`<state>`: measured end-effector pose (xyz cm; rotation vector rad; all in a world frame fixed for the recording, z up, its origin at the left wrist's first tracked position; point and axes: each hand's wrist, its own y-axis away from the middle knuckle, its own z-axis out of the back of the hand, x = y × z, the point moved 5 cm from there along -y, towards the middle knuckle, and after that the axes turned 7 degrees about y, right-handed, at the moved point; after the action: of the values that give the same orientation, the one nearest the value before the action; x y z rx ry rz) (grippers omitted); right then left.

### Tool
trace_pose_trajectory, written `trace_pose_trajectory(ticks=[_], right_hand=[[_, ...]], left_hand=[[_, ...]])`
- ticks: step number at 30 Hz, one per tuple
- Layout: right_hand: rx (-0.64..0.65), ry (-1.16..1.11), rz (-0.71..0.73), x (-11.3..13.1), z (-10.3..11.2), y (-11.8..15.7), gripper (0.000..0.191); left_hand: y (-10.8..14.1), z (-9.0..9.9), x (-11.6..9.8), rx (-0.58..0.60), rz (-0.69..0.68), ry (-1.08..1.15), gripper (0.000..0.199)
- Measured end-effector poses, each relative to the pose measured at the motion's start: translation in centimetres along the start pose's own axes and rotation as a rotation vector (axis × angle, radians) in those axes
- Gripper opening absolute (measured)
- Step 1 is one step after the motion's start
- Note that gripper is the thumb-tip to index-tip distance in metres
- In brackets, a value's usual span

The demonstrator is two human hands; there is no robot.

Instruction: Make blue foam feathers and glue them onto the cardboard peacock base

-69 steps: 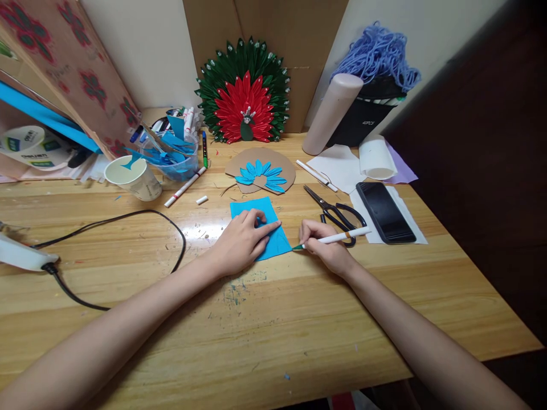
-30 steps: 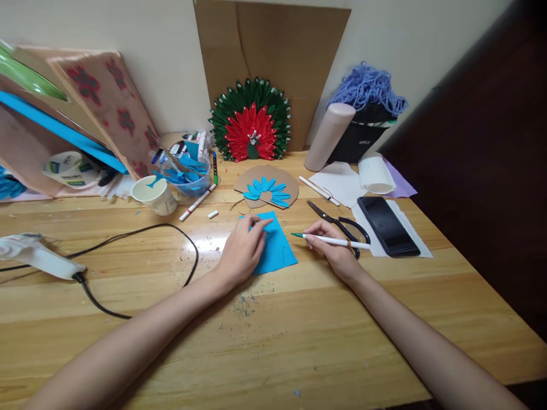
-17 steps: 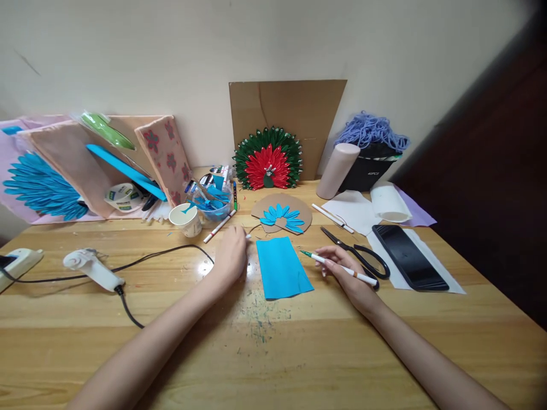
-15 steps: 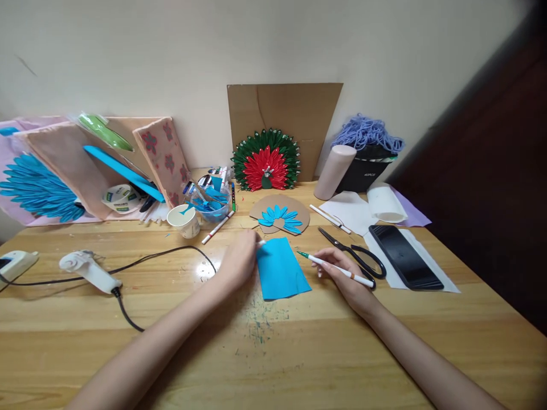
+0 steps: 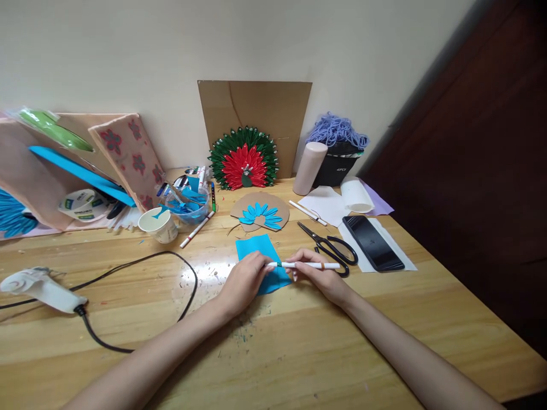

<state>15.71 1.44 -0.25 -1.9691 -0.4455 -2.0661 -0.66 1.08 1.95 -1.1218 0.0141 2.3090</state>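
Observation:
Over the right part of a blue sheet, both hands meet at a white marker lying level between them. My left hand pinches the cap at the marker's left end. Fingers of my right hand are closed round the barrel, near its orange band. Behind the sheet lies a round cardboard piece bearing blue petals. Black-handled scissors rest just behind my right hand, with their blades pointing back and left.
A paper cup, a tub of blue scraps and a corded white glue gun stand or lie left. A phone lies right. At the back are a red-green fan ornament and a pink cylinder.
My left hand has come forward and right from the sheet's back left corner to meet the marker. The green tip is now covered by the cap. The view has shifted right.

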Motion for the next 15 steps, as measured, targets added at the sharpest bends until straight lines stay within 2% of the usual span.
trace_pose_trajectory(ticks=[7, 10, 12, 15], right_hand=[[0.104, 0.05, 0.176, 1.6, -0.6, 0.7, 0.018], [0.104, 0.133, 0.204, 2.2, -0.4, 0.9, 0.018], [0.047, 0.22, 0.211, 2.6, 0.6, 0.6, 0.016], [-0.161, 0.459, 0.286, 3.8, 4.1, -0.4, 0.015]], left_hand=[[0.2, 0.2, -1.8, 0.083, -0.114, -0.034, 0.026], [-0.5, 0.5, -2.3, 0.145, -0.073, -0.037, 0.027], [-1.1, 1.5, -3.1, 0.104, 0.004, -0.064, 0.027], [-0.9, 3.8, -6.5, -0.08, 0.02, -0.153, 0.031]])
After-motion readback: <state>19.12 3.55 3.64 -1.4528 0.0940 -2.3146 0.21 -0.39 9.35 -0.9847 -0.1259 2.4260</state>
